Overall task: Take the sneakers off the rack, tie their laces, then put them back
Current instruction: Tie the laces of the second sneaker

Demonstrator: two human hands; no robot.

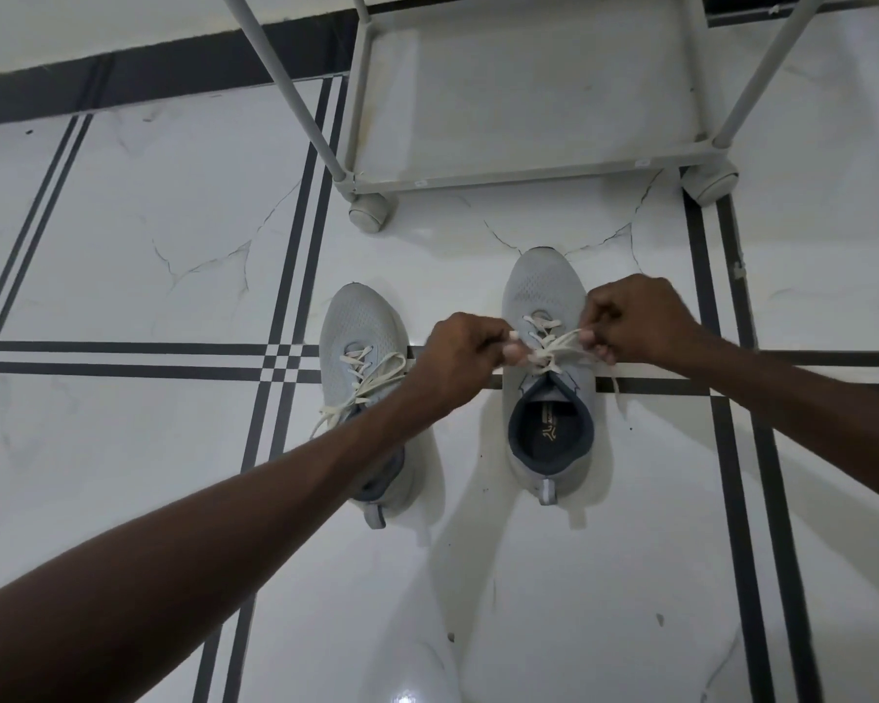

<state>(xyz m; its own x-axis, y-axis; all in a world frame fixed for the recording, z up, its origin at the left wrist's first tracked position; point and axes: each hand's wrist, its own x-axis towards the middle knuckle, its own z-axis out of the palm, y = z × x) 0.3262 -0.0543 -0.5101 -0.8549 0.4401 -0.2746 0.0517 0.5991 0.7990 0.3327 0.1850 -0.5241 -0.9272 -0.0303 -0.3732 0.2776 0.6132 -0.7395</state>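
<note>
Two grey sneakers stand side by side on the tiled floor, toes pointing toward the rack. Over the right sneaker [546, 291], my left hand [458, 357] and my right hand [635, 317] each pinch a strand of its cream laces [554, 347], which are pulled taut across the tongue. A loose lace end hangs down the shoe's right side. The left sneaker [359, 327] is partly hidden under my left forearm; its laces [361, 383] trail loose to the left.
A pale grey shoe rack [523, 177] on caster wheels stands just beyond the sneakers, its bottom shelf bare. The floor is glossy white tile with black stripes. A dark skirting band runs along the wall at the top left.
</note>
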